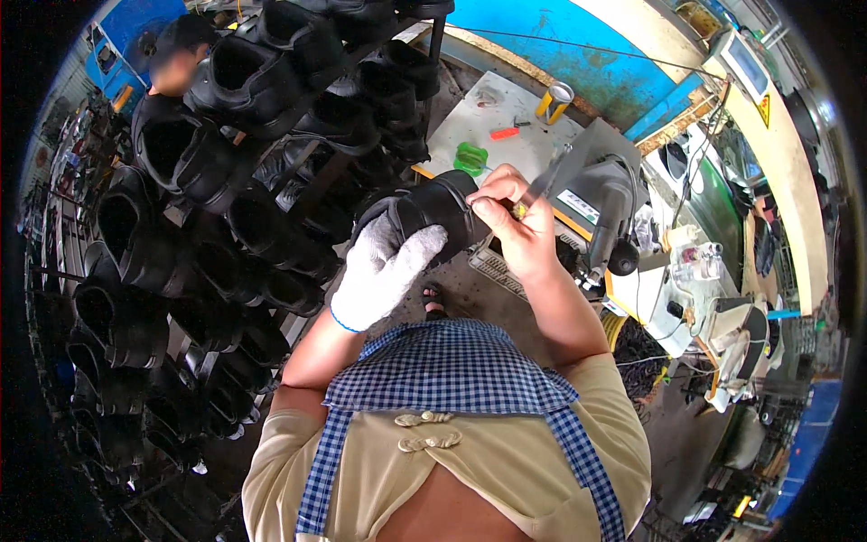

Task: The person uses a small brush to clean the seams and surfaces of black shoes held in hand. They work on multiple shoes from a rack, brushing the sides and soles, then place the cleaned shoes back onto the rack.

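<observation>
Black shoe, twelve o'clock of the apron: gloved left hand grips it; bare right hand pinches at its three o'clock, contents unclear. Edge handwork appears underway; next move probably calls for steady support.

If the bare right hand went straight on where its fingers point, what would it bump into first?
Most likely the black shoe in the gloved left hand. The right hand is right at its edge, so whether they touch is hard to tell.
</observation>
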A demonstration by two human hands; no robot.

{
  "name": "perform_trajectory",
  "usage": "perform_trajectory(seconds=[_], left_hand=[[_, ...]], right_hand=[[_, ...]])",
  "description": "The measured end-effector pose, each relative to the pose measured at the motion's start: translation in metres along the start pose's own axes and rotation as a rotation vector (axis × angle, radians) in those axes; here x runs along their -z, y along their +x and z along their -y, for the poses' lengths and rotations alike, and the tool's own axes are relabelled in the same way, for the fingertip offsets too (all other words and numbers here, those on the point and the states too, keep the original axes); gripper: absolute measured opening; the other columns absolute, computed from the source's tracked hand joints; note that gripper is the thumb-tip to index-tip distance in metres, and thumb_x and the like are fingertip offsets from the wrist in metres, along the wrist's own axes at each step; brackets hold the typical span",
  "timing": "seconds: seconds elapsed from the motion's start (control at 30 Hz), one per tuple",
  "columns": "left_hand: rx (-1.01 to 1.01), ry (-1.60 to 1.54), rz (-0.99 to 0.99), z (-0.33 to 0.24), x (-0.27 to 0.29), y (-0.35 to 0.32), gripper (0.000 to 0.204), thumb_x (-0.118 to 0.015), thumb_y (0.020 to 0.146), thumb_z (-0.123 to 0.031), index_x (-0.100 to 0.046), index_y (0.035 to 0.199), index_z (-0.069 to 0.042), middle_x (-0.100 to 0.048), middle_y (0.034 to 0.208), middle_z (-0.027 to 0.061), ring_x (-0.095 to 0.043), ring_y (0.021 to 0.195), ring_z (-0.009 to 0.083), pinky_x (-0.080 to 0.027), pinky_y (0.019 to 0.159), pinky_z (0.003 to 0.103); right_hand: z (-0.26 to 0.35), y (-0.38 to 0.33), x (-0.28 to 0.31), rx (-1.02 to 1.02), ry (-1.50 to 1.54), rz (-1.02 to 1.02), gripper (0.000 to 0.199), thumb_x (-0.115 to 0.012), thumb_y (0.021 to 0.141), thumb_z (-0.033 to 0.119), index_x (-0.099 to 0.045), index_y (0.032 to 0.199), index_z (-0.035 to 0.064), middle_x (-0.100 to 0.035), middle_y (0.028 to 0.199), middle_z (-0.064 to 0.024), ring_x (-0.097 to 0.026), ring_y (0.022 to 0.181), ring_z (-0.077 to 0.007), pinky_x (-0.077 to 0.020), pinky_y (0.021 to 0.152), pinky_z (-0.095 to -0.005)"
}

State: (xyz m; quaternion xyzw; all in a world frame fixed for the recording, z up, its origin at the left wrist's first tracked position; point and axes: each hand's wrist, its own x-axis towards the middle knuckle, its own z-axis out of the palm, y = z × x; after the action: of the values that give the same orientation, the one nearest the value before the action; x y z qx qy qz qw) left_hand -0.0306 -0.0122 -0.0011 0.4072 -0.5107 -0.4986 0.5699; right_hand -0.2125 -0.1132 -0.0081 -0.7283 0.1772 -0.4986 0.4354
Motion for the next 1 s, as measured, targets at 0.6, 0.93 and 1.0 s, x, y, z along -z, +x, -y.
perform_trajectory(seconds=[0.6, 0.93, 1.0], left_hand=[[-0.209, -0.004, -0.132, 0.005, -0.009, 0.019, 0.020, -0.061, 0.094, -0.008, -0.065, 0.111, 0.002, -0.068, 0.105, 0.0105, -0.064, 0.096, 0.0196, -0.049, 0.087, 0.031], [-0.486, 0.828, 0.460, 0.018, -0.025, 0.011, 0.040, -0.072, 0.082, -0.028, -0.065, 0.112, -0.003, -0.068, 0.096, 0.0152, -0.067, 0.087, 0.0341, -0.054, 0.077, 0.044], [-0.617, 0.640, 0.304, -0.002, 0.004, 0.020, 0.052, -0.073, 0.083, -0.029, -0.059, 0.126, -0.003, -0.065, 0.115, 0.0186, -0.065, 0.105, 0.0318, -0.051, 0.091, 0.042]], right_hand=[[-0.031, -0.069, 0.050, -0.719, 0.246, -0.023, 0.037, -0.065, 0.093, 0.037, -0.068, 0.092, 0.0008, -0.069, 0.081, -0.0067, -0.061, 0.058, -0.0078, -0.0437, 0.049, -0.0202], [-0.071, -0.117, 0.008, -0.716, 0.940, -0.134, 0.068, -0.056, 0.092, 0.048, -0.042, 0.143, 0.0060, -0.053, 0.138, -0.0167, -0.052, 0.127, -0.0291, -0.0401, 0.109, -0.0468], [-0.067, -0.113, 0.002, -0.657, 0.932, -0.034, 0.083, -0.059, 0.085, 0.059, -0.037, 0.148, 0.0096, -0.048, 0.142, -0.0196, -0.047, 0.131, -0.0326, -0.0361, 0.112, -0.0503]])
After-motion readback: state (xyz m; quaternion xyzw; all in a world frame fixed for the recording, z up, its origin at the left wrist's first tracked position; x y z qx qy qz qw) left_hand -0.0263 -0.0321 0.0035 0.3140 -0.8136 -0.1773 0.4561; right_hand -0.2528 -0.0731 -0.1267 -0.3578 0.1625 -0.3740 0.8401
